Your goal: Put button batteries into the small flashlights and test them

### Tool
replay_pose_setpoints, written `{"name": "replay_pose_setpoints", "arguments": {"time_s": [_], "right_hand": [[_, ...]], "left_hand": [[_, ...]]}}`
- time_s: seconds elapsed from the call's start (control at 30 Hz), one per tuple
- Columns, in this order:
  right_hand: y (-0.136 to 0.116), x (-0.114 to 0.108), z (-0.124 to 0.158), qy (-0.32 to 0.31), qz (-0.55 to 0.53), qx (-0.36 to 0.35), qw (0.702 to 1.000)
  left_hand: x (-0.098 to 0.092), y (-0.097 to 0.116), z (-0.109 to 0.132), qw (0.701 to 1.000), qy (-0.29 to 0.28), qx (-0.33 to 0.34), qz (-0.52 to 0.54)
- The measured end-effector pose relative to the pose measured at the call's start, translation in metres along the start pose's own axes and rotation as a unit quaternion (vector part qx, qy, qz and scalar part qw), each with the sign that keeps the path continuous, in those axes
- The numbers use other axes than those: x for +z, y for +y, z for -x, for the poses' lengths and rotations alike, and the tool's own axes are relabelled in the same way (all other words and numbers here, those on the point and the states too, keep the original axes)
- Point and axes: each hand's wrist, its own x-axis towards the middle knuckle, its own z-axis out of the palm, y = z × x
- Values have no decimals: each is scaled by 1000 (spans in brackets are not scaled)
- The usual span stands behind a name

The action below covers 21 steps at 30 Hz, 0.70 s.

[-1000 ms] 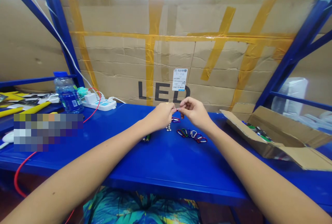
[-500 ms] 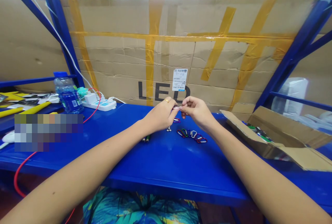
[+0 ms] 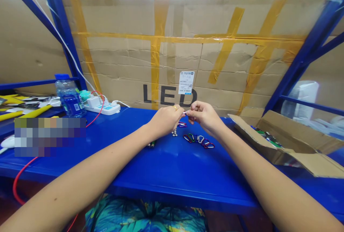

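My left hand, with a ring on one finger, is closed on a small shiny metal tube above the table. The thumb and fingertips of my right hand pinch the tube's right end; most of it is hidden by the fingers. Below and to the right lies a row of several coloured carabiners. Several small silver round pieces rest under my hands, close to purple and red carabiner-like pieces. Dark and green tubes are partly covered by my left forearm.
On the right stands an open cardboard box with small coloured items inside. A power strip, a bottle of blue liquid and a red cable are at the left. A large cardboard panel rises behind the blue table.
My left hand has turned slightly, its knuckles lower, and less of the tube shows between the hands. My right hand has barely moved.
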Motion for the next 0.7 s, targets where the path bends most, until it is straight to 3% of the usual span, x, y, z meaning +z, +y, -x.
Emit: {"name": "replay_pose_setpoints", "arguments": {"time_s": [0.1, 0.2, 0.37, 0.43, 0.5, 0.6, 0.7], "right_hand": [[0, 2, 1, -1, -32, 25, 999], [1, 1, 0, 5, -22, 34, 999], [7, -6, -6, 29, 164, 1, 986], [10, -8, -5, 12, 304, -17, 952], [13, -5, 0, -49, 428, -21, 902], [14, 4, 9, -152, 514, 8, 844], [10, 14, 16, -185, 565, 36, 803]], "left_hand": [[-1, 0, -1, 1000, -8, 12, -23], [0, 0, -1, 1000, -17, -16, 5], [0, -4, -3, 993, -24, -103, 61], [0, -8, -4, 989, -25, -132, 59], [0, -12, -4, 986, -22, -155, 60], [3, -17, -4, 982, -22, -175, 65], [5, -20, -3, 982, -29, -175, 71]]}}
